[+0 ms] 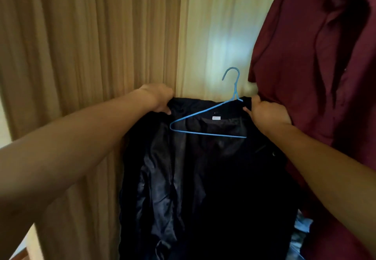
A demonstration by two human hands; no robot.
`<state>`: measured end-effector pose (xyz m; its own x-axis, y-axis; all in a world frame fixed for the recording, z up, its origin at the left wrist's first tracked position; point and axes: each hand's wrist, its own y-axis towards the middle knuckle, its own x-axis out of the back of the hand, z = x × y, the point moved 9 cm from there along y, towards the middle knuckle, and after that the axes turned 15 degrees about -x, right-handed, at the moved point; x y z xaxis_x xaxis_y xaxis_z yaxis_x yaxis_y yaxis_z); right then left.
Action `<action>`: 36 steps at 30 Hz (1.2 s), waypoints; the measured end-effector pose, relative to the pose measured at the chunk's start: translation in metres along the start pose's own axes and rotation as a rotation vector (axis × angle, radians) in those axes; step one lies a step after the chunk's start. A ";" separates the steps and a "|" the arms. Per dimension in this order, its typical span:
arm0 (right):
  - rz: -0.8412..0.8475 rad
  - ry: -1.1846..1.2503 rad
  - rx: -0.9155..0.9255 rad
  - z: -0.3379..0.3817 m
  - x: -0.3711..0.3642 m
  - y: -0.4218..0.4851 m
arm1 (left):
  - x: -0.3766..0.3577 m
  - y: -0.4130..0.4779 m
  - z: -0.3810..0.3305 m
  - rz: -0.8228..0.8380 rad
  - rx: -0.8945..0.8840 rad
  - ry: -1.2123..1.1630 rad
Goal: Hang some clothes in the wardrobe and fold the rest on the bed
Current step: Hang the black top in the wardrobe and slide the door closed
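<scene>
A black jacket (213, 178) with a shiny dark lining hangs open in front of me, held up at its top edge. My left hand (160, 99) grips its left shoulder. My right hand (266, 115) grips its right shoulder, where the right end of a blue wire hanger (207, 123) goes into the cloth. The hanger lies across the collar opening, its left end bare and outside the jacket, its hook (232, 74) pointing up. A small white label (216, 118) shows at the collar.
A dark red shirt (317, 66) hangs at the right, touching my right hand and the jacket's edge. Tan pleated curtains (91, 46) fill the left, and a paler lit curtain (217, 42) is behind the hanger. Bluish cloth (301, 231) shows at the lower right.
</scene>
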<state>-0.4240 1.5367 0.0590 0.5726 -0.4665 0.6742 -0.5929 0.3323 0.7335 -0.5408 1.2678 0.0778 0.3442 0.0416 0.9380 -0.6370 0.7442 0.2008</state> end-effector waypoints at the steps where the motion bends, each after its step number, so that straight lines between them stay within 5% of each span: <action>1: -0.009 0.003 -0.012 -0.001 0.007 0.002 | 0.003 0.003 -0.006 -0.011 0.008 -0.087; 5: -0.025 0.014 -0.040 0.014 0.037 0.000 | -0.001 0.020 -0.023 -0.082 0.070 -0.617; 9: -0.016 0.105 -0.096 0.023 0.071 -0.003 | 0.013 0.031 -0.025 -0.424 0.122 -1.031; 15: 0.022 0.198 -0.058 0.057 0.107 0.001 | 0.080 0.039 -0.052 -0.877 -0.059 -1.210; 25: -0.092 0.324 -0.277 -0.005 0.217 0.063 | 0.128 0.053 -0.032 -0.977 -0.413 -0.534; 31: -0.101 0.220 -0.210 -0.007 0.243 0.077 | 0.184 0.052 -0.026 -1.129 -0.179 -0.240; 36: -0.189 0.183 -0.083 -0.007 0.282 0.074 | 0.216 0.058 -0.004 -1.242 -0.150 -0.366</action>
<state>-0.3028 1.4355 0.3043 0.7662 -0.3729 0.5234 -0.4215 0.3233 0.8473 -0.5004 1.3222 0.2909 0.4220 -0.8893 0.1764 0.0598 0.2214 0.9733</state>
